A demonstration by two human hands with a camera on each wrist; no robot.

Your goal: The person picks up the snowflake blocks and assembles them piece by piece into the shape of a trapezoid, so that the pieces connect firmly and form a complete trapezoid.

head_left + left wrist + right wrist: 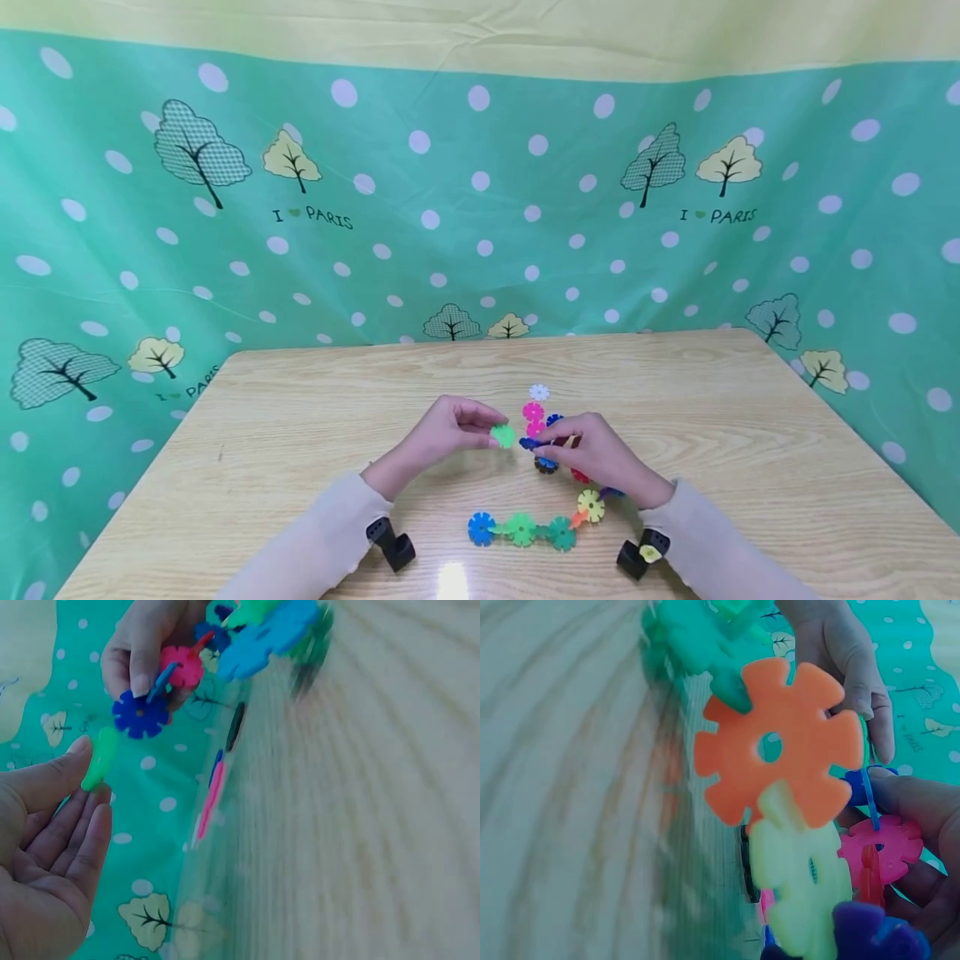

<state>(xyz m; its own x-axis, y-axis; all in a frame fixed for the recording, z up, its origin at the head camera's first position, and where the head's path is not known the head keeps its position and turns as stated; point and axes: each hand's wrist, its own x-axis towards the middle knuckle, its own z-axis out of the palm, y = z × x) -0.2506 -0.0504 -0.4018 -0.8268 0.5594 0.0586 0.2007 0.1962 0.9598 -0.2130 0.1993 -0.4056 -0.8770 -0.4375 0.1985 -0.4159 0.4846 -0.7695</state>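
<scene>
Between its thumb and fingers, my left hand pinches a light green notched disc. My right hand pinches a dark blue notched disc at the end of a chain of linked discs. The green disc is held just left of the dark blue one, apart from it in the head view. Beyond the blue disc, the chain has a pink disc, then passes a yellow disc, an orange disc and a teal disc. A blue disc forms its other end, near the table's front.
Past the hands, a white disc, a pink disc and a blue disc lie on the wooden table. A dark brown disc lies by the right hand. A green dotted curtain hangs behind.
</scene>
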